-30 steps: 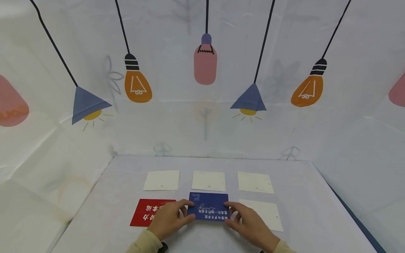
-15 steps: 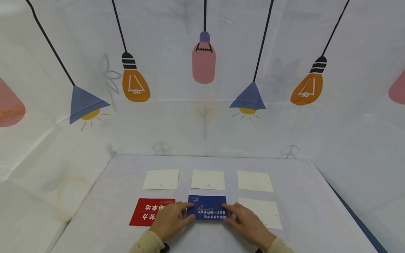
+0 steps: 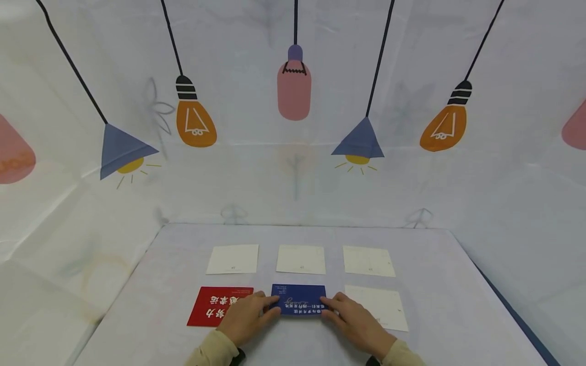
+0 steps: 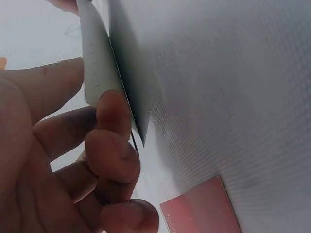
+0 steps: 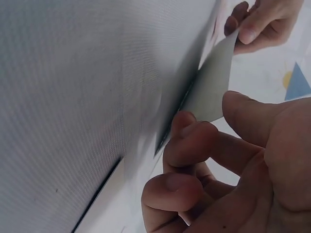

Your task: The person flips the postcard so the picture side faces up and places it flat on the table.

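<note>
A blue card [image 3: 298, 300] printed with white writing is between both hands at the front middle of the table. My left hand [image 3: 247, 316] pinches its left end with thumb and fingers. At the right end, the right hand [image 3: 358, 323] pinches it likewise. The wrist views show the card's pale underside [image 4: 99, 58], with the card tilted and one long edge close to the table. A red card [image 3: 215, 306] with white writing lies beside the left hand, which partly covers it. Behind the right hand lies a white card [image 3: 380, 307], partly hidden.
A row of three white cards lies farther back: a left one [image 3: 233, 259], a middle one [image 3: 300, 260] and a right one [image 3: 369, 261]. The white table [image 3: 137, 325] meets a pale backdrop [image 3: 256, 188] printed with hanging lamps.
The blue card's far edge has come nearer to me and the card looks shallower in the head view. Both hands keep their grip, the right shifting slightly left. The other cards stay put.
</note>
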A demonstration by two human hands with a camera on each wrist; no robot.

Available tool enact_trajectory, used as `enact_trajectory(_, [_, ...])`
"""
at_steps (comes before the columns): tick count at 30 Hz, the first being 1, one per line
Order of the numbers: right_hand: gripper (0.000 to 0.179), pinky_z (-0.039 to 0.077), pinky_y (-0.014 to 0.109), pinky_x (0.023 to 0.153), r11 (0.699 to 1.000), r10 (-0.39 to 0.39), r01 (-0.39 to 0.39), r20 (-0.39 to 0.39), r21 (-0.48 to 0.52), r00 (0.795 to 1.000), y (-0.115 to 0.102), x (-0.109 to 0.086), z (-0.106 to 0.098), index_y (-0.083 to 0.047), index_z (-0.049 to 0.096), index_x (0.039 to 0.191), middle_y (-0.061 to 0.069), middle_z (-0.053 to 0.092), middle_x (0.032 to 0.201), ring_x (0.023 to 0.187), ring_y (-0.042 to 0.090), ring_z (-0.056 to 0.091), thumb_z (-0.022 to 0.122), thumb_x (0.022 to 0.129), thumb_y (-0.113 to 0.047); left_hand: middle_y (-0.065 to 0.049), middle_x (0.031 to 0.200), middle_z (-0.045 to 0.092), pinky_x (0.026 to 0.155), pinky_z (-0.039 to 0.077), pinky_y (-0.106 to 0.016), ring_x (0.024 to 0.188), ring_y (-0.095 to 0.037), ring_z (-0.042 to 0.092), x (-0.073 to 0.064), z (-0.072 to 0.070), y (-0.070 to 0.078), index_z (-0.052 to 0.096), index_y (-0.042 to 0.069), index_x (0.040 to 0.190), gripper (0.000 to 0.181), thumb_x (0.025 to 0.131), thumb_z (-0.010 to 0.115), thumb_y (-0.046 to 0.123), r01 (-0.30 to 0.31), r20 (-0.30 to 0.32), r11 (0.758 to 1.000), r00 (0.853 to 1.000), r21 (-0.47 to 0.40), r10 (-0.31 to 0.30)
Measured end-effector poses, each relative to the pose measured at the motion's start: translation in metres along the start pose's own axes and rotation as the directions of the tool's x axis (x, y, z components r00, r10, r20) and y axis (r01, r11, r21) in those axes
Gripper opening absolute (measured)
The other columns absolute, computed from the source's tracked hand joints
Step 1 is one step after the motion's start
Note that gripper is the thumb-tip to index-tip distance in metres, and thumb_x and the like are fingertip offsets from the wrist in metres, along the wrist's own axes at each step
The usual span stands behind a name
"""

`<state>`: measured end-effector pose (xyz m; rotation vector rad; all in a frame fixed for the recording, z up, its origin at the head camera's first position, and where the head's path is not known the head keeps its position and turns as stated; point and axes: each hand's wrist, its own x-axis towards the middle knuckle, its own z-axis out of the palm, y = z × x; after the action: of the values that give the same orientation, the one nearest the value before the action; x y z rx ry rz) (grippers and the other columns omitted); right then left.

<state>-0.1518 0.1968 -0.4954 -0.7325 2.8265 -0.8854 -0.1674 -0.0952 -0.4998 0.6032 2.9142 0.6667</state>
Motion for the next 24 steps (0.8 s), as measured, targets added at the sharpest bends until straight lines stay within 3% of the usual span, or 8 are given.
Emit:
enact_trajectory(6, [0.047,0.043,0.027,0.066,1.000,0.012,-0.011,0.033,-0.015,0.999,0.0020,0.0015,0.0030,0.001,0.064,0.134,-0.007,0.054,0.097,0.076,0.003,0.046,0.056,0.104,-0.035,0.012,0.071,0.048,0.055,0.038,-0.024,0.062,-0.006,0.044,0.0008,0.0001,0.0000,0.073,0.013,0.126,0.043,0.094,0.070,0.042,-0.005,0.026,1.000,1.000,-0.003,0.005])
enact_trajectory(13, [0.050,0.039,0.024,0.062,0.998,0.065,-0.067,0.107,0.017,0.992,0.0017,0.0023,0.0042,0.002,0.064,0.133,-0.010,0.047,0.092,0.073,0.002,0.045,0.061,0.102,-0.037,0.011,0.064,0.048,0.054,0.038,-0.025,0.059,-0.007,0.045,0.0022,0.0020,0.0000,0.073,0.013,0.126,0.044,0.093,0.071,0.042,0.038,0.073,0.998,0.997,-0.039,-0.035])
enact_trajectory(24, [0.053,0.041,0.024,0.063,0.999,0.047,-0.048,0.071,0.020,0.996,0.0000,-0.0038,0.0014,-0.008,0.058,0.140,-0.010,0.051,0.097,0.073,0.001,0.045,0.065,0.099,-0.041,0.013,0.067,0.051,0.052,0.040,-0.025,0.058,-0.006,0.047,0.0027,0.0036,0.0010,0.073,0.014,0.118,0.037,0.092,0.073,0.040,0.040,0.021,0.996,0.999,-0.076,-0.039])
